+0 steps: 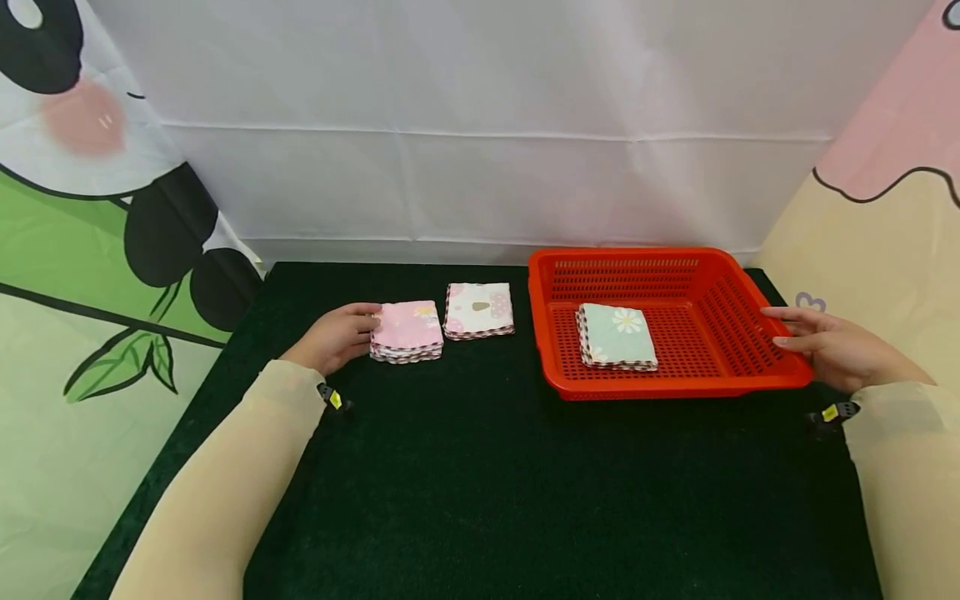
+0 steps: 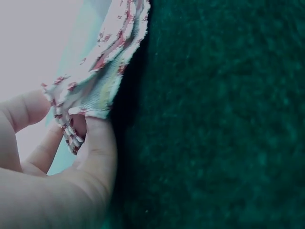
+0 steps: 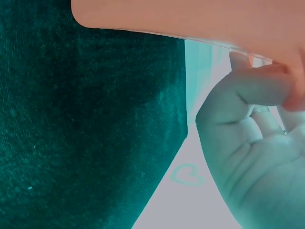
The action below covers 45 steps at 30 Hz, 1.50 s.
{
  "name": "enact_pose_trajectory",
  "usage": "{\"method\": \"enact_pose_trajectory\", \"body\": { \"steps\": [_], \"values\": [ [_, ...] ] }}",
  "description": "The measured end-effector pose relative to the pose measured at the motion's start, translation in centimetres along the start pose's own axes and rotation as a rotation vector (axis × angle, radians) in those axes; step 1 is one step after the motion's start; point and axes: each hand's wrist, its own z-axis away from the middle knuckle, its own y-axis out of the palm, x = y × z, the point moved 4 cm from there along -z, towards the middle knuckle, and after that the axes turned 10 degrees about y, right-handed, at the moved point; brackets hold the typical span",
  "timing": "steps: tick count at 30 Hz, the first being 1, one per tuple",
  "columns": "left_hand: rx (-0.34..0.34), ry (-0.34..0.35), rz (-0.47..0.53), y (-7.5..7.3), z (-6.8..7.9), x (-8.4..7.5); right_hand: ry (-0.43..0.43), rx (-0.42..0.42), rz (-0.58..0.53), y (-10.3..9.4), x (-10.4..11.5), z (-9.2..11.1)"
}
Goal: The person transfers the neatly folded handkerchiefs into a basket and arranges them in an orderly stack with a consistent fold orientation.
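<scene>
My left hand (image 1: 336,335) pinches the near-left corner of a stack of pink folded towels (image 1: 407,325), which have checked edges. In the left wrist view, the thumb lies under the layered towel edges (image 2: 102,71) and the fingers are on the other side. My right hand (image 1: 843,346) grips the right rim of a red plastic basket (image 1: 645,390); the right wrist view shows the thumb (image 3: 257,88) bent up against the rim. Inside the basket, towards its left, lies a stack of mint-green folded towels (image 1: 619,335) with a white daisy on top.
A stack of white-and-pink folded towels (image 1: 478,310) lies between the pink stack and the basket. All this rests on a table with a dark green cloth (image 1: 480,483). A pale curtain (image 1: 480,183) hangs along the back edge, with printed sheets (image 1: 135,275) at the sides.
</scene>
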Motion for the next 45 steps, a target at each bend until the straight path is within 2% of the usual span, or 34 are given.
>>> {"method": "enact_pose_trajectory", "body": {
  "steps": [12,21,31,36,45],
  "values": [
    [0.0,0.006,0.009,0.6,0.0,0.2,-0.017,0.025,0.012,0.1,-0.1,-0.1],
    [0.058,0.024,-0.022,0.8,-0.1,0.2,0.0,-0.005,0.025,-0.1,0.0,0.0],
    [0.031,0.094,-0.009,0.5,0.1,-0.3,-0.002,0.014,-0.01,0.0,-0.1,0.0],
    [0.022,0.149,-0.011,0.8,0.4,-1.0,-0.009,0.028,-0.012,0.1,0.0,0.0],
    [0.032,0.198,0.029,1.5,1.2,-1.9,0.006,-0.013,-0.015,0.3,-0.2,-0.1]
  ]
}}
